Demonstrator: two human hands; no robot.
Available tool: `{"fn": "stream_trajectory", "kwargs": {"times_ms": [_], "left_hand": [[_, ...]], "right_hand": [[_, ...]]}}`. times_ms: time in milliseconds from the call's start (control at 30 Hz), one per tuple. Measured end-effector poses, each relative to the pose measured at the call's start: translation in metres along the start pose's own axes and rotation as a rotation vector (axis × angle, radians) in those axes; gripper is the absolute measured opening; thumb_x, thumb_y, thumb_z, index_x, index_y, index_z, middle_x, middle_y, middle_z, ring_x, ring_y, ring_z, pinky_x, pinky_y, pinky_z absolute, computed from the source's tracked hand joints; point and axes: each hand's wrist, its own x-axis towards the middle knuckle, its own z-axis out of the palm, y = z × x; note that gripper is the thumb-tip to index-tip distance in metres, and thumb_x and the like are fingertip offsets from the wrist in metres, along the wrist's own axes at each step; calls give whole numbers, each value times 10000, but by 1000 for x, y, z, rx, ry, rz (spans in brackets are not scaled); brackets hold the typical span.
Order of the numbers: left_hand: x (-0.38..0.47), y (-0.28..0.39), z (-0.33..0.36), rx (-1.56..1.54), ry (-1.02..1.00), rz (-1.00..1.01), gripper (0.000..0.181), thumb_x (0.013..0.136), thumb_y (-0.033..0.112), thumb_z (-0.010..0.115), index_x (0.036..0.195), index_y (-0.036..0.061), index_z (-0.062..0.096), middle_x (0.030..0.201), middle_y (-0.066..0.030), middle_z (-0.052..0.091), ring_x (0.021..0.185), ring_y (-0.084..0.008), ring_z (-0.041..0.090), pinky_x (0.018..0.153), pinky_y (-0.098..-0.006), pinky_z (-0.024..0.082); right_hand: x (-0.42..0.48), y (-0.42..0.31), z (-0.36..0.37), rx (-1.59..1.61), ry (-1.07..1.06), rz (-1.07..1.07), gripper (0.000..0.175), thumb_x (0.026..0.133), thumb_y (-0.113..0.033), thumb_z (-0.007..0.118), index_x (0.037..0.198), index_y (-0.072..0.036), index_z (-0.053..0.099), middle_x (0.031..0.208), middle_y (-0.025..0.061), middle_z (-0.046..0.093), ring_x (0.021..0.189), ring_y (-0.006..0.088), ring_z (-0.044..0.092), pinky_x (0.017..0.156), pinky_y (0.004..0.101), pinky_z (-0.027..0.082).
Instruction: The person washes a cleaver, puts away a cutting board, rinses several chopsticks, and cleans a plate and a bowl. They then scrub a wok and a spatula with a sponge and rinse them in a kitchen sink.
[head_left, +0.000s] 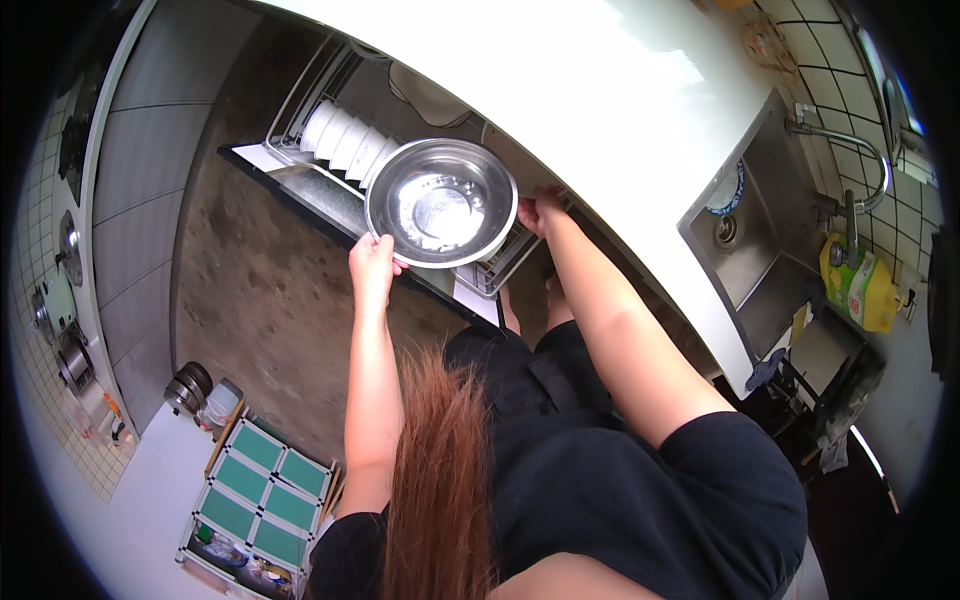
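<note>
A shiny stainless steel bowl (442, 210) is tilted above a pulled-out drawer with a wire dish rack (517, 264). My left hand (373, 264) pinches its near rim, thumb on top. My right hand (541, 210) is beside the bowl's right edge, reaching down by the counter's edge. Its fingertips are partly hidden, and whether they hold anything is unclear. White bowls (349, 142) stand on edge in a row in the rack, left of the steel bowl. Behind them, a pale rounded dish or tray (427, 96) leans under the counter.
The white countertop (570, 90) overhangs the drawer. On the right, a steel sink (750, 247) holds a blue-rimmed dish (727, 191), near a faucet (874, 161) and yellow jug (859, 289). The drawer front (330, 206) juts over the stained floor (247, 300). A green-panelled cabinet (255, 487) stands lower left.
</note>
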Motion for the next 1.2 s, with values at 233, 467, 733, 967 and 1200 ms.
{"fn": "stream_trajectory", "kwargs": {"times_ms": [233,467,733,967,1200], "left_hand": [[30,-3,54,-14,-134,85,182,841,103,466,893,-50,549,614,-85,588,459,-97,515,453,-211,408],[50,-24,122,-57,-183,66,134,859,108,469,907,-9,513,634,-74,583,499,-105,530,492,-234,426],[53,-53,181,-85,-161,-16,203,909,189,484,1047,40,501,665,-35,582,504,-76,513,457,-206,431],[10,-57,196,-14,-20,-218,493,915,309,426,1312,41,309,992,-130,596,770,-170,594,562,-257,473],[-102,-34,207,138,201,190,335,911,174,406,1215,37,441,907,-59,580,681,-94,509,587,-215,419]], "right_hand": [[-11,3,-14,46,-205,33,323,933,-338,374,917,-79,567,770,76,635,637,171,631,612,343,554],[-130,17,-112,-312,-513,98,319,932,-249,370,892,10,553,741,121,632,580,165,613,540,270,527],[-224,-73,-253,-174,-351,-431,252,910,-208,428,857,9,543,662,96,594,510,135,569,465,233,482],[-78,-161,-369,105,201,-485,310,894,-195,420,1113,24,435,911,166,591,730,247,627,612,338,548],[27,-186,-368,413,78,-395,370,880,-65,376,1238,27,352,1151,227,507,916,357,598,732,441,555]]}}
